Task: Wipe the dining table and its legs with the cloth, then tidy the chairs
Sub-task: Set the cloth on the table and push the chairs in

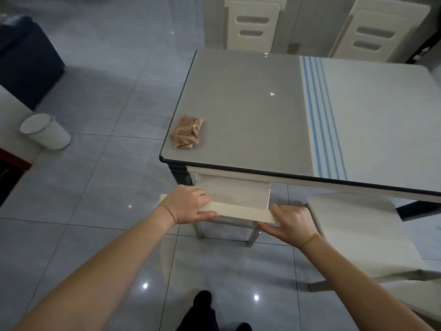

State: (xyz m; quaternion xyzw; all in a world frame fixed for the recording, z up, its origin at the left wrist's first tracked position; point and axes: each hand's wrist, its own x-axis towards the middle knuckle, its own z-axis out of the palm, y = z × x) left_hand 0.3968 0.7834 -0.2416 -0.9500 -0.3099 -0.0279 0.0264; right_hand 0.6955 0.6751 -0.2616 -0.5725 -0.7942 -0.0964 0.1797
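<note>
A crumpled tan cloth (186, 131) lies on the near left corner of the grey glass-topped dining table (243, 103). In front of the table stands a cream chair (238, 211), its seat tucked partly under the tabletop. My left hand (188, 205) grips the left end of the chair's backrest top rail. My right hand (290, 222) grips the right end of the same rail. Neither hand touches the cloth. The table's dark front left leg (180, 174) shows just beyond my left hand.
A second cream chair (358, 232) stands to the right, close to the one I hold. Two more chairs, one (253, 25) and another (379, 29), sit at the table's far side. A white bin (45, 131) and a dark sofa (26, 60) are at the left. My foot (202, 306) is on the tiled floor.
</note>
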